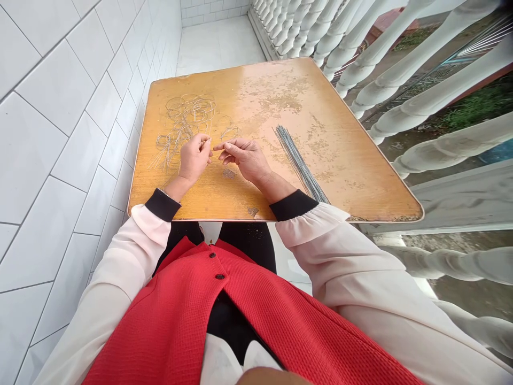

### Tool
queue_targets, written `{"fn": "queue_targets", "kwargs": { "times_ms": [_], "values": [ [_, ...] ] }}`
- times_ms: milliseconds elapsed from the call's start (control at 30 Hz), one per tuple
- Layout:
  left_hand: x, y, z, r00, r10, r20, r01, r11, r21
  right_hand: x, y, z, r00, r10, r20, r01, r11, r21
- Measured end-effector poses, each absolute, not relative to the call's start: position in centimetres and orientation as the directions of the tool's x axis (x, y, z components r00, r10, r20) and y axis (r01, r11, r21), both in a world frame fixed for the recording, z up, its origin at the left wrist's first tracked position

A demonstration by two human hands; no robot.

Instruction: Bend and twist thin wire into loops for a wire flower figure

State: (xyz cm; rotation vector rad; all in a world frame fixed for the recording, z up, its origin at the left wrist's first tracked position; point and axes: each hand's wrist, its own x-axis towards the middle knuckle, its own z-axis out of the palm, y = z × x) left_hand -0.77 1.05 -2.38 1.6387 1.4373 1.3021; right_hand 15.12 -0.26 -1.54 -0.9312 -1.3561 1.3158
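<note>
The table [360,182] has a tiled wall [48,139] leftward, a white balustrade [404,113] rightward and a wire bundle [298,160] on its right half. My left hand [194,158] pinches a thin wire [210,128]; whether my right hand [248,159] grips any, I can't tell. Tangled wires [182,128] lie on the table's left, just beyond those pinched fingers.
</note>
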Motion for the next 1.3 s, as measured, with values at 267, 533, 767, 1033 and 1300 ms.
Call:
{"fn": "queue_targets", "kwargs": {
  "times_ms": [267, 533, 767, 1033, 1300],
  "values": [
    [-1.1, 1.3, -2.5, -0.073, 0.934, 0.35, 0.441, -0.284, 0.851, 15.3, -0.3, -1.6, -0.125, 0.989, 0.084, -0.151, 0.065, -0.986],
    [-1.3, 1.5, -2.9, -0.055, 0.912, 0.406, 0.5, -0.326, 0.802, 15.3, 0.1, -1.7, -0.144, 0.989, 0.036, -0.176, 0.01, -0.984],
    [-1.3, 1.2, -2.2, -0.106, 0.943, 0.316, 0.425, -0.244, 0.871, 15.4, 0.0, -1.6, -0.174, 0.983, 0.053, -0.087, 0.038, -0.995],
    [-0.8, 0.9, -1.2, -0.093, 0.989, 0.113, 0.197, -0.093, 0.976, 15.6, 0.3, -1.9, -0.072, 0.993, 0.092, -0.135, 0.081, -0.987],
    [-0.9, 0.4, -0.4, 0.041, 0.999, -0.023, -0.091, 0.026, 0.996, 16.0, 0.9, -2.0, -0.036, 0.999, -0.029, -0.277, -0.038, -0.96]
  ]
}}
